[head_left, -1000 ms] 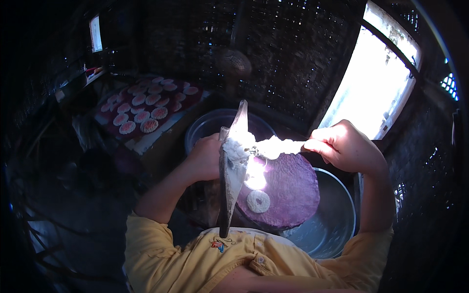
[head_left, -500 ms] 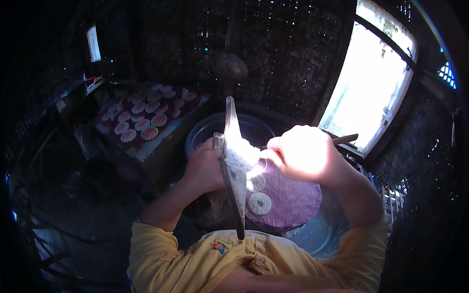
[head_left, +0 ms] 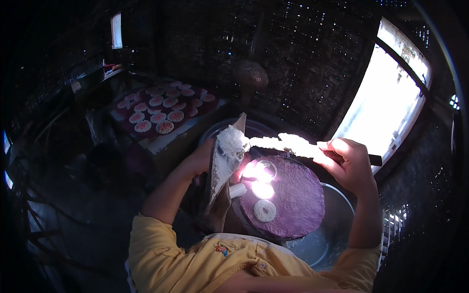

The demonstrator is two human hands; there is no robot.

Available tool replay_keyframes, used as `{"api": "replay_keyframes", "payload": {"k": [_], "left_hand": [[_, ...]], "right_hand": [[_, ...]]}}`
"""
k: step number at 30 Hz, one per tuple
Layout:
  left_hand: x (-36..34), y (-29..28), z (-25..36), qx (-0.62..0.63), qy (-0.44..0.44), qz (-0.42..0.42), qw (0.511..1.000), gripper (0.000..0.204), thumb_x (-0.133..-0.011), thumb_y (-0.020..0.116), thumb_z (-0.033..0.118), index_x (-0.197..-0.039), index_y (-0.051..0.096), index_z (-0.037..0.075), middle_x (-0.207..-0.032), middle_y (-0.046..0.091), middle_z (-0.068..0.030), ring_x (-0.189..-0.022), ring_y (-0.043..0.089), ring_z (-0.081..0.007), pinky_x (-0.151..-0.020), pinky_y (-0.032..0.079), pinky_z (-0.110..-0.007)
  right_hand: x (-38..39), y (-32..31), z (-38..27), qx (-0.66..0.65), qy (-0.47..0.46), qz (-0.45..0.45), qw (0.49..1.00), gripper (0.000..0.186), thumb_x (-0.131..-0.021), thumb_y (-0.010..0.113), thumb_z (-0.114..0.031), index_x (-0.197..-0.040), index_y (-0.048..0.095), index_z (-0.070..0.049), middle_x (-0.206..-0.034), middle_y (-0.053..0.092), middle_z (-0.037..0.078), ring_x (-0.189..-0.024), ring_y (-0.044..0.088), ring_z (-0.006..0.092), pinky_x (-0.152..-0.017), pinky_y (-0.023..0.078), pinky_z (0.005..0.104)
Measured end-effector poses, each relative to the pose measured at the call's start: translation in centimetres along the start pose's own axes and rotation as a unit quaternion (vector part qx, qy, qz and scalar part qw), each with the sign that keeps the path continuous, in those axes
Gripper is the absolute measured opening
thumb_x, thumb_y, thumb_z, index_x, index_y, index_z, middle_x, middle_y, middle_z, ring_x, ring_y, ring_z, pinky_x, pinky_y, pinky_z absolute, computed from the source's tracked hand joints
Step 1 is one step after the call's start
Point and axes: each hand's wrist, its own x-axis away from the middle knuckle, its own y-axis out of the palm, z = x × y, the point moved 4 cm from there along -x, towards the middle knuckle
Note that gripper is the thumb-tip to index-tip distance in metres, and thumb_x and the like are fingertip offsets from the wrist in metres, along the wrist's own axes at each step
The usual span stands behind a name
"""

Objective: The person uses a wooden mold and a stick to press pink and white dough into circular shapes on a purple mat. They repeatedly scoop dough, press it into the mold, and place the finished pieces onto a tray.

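Observation:
My left hand (head_left: 201,157) is wrapped round the back of a narrow board (head_left: 217,183), tilted on edge; most of its fingers are hidden behind it. A lump of white dough (head_left: 233,141) clings to the board's upper part. My right hand (head_left: 349,163) grips the dark handle of a spatula (head_left: 288,143), whose blade is thickly coated in white dough and touches the lump. Below lies a round purple cloth-covered surface (head_left: 298,200). On it sit a thin ring (head_left: 266,171) and small white dough rounds, including a ring-shaped one (head_left: 265,210); sunlight washes out the others.
Beneath the purple surface at the right is a wide basin (head_left: 337,234). Another round tub rim (head_left: 212,132) shows behind the board. At the back left, a low table (head_left: 156,145) bears several pink-and-white rounds. A bright window (head_left: 383,97) stands to the right.
My right hand has moved right and slightly down, drawing the dough-coated spatula into sight. The board has tilted and shifted left in view. The ring now shows on the purple surface.

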Motion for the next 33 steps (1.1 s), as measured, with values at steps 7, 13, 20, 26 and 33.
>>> {"api": "replay_keyframes", "payload": {"k": [7, 13, 20, 26, 33], "left_hand": [[0.4, 2.3, 2.7, -0.214, 0.051, 0.023, 0.975, 0.05, -0.066, 0.078, 0.026, -0.109, 0.063, 0.006, -0.107, 0.064, -0.0119, -0.098, 0.062, -0.0209, -0.086, 0.047, -0.032], [0.8, 4.2, 3.7, -0.42, 0.072, 0.115, 0.897, 0.043, -0.069, 0.072, 0.033, -0.105, 0.065, 0.009, -0.103, 0.063, -0.0143, -0.093, 0.062, -0.0303, -0.081, 0.049, -0.037], [-0.3, 2.4, 0.1, -0.256, -0.025, 0.027, 0.966, 0.042, -0.071, 0.07, 0.03, -0.108, 0.063, 0.009, -0.106, 0.063, -0.0145, -0.098, 0.061, -0.0282, -0.082, 0.048, -0.036], [0.7, 0.6, 1.1, -0.169, 0.038, 0.062, 0.983, 0.047, -0.071, 0.074, 0.026, -0.113, 0.062, 0.008, -0.11, 0.065, -0.0076, -0.103, 0.061, -0.0191, -0.087, 0.046, -0.03], [0.6, 2.7, 3.1, -0.345, 0.057, 0.084, 0.933, 0.044, -0.071, 0.071, 0.033, -0.109, 0.064, 0.011, -0.105, 0.064, -0.0126, -0.098, 0.061, -0.0271, -0.085, 0.047, -0.035]], "right_hand": [[-0.5, 1.5, -0.1, 0.007, -0.021, -0.107, 0.994, 0.016, -0.08, 0.067, -0.022, -0.081, 0.065, -0.006, -0.071, 0.065, 0.009, -0.062, 0.063, 0.0255, -0.056, 0.05, 0.0333], [-1.0, 3.5, -3.7, 0.127, -0.221, 0.035, 0.966, 0.012, -0.073, 0.065, -0.014, -0.082, 0.061, -0.009, -0.058, 0.048, 0.002, -0.051, 0.052, 0.0177, -0.049, 0.044, 0.0297], [0.7, 6.4, -7.2, 0.322, -0.371, 0.09, 0.867, 0.009, -0.077, 0.064, -0.01, -0.081, 0.058, -0.005, -0.072, 0.052, 0.002, -0.056, 0.05, 0.0108, -0.048, 0.041, 0.0237], [0.4, 0.3, -4.0, 0.2, -0.224, 0.16, 0.94, 0.007, -0.072, 0.067, -0.012, -0.076, 0.064, -0.007, -0.059, 0.053, 0.001, -0.05, 0.05, 0.0155, -0.045, 0.038, 0.0281], [0.4, 2.0, -4.3, 0.186, -0.271, 0.105, 0.939, 0.013, -0.067, 0.065, -0.008, -0.079, 0.062, -0.006, -0.061, 0.053, 0.001, -0.053, 0.051, 0.014, -0.048, 0.04, 0.0261]]}}
